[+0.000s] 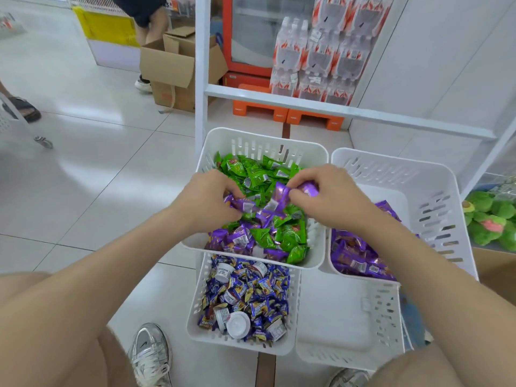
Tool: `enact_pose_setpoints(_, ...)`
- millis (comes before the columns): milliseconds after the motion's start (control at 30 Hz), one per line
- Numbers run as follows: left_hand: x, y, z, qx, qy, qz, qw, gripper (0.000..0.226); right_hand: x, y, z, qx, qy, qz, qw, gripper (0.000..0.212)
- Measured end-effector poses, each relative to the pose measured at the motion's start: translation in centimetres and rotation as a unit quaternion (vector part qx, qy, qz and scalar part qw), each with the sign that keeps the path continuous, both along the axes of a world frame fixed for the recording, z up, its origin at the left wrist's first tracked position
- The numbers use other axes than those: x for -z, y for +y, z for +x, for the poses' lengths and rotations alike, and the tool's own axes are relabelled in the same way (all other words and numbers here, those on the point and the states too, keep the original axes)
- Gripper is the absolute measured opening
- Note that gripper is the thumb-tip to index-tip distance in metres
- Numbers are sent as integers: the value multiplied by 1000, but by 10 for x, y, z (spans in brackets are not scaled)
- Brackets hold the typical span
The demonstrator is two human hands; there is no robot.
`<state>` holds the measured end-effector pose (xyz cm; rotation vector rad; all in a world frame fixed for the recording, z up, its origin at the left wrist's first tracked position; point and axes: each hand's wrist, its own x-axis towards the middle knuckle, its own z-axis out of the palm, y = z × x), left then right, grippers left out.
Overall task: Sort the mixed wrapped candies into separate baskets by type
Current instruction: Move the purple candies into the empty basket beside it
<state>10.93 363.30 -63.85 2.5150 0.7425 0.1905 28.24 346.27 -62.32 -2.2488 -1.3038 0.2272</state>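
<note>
Both hands held purple candies [243, 205] over the mixed basket [262, 136].
I saw my left hand [205, 201] curled round a bunch, my right hand [332, 198] pinching more just beside it, above green candies [257, 174]. The purple basket [396, 169] sat just beside at three o'clock; a shelf frame [201, 79] stood at twelve, bare floor [111, 177] at nine.

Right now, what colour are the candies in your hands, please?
The candies are purple; head view.
</note>
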Motion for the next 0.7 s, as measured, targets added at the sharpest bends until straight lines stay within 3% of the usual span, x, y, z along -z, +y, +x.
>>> enact_pose_setpoints(167,-13,-43,19,36,-86,-172,981,18,-27,-58,22,161,47,87,982,19)
enact_pose_setpoints(333,-15,-85,62,131,-155,-51,978,24,-8,-112,64,244,-70,-29,967,14)
enact_pose_setpoints(433,-16,-110,91,220,-182,26,958,26,3,-130,79,241,-60,-45,968,15)
enact_pose_setpoints(600,7,-136,139,272,-108,62,954,37,-5,-143,82,222,0,-38,974,40)
enact_pose_setpoints(700,19,-139,154,304,-33,47,951,54,-5,-144,83,205,-11,-38,978,38)
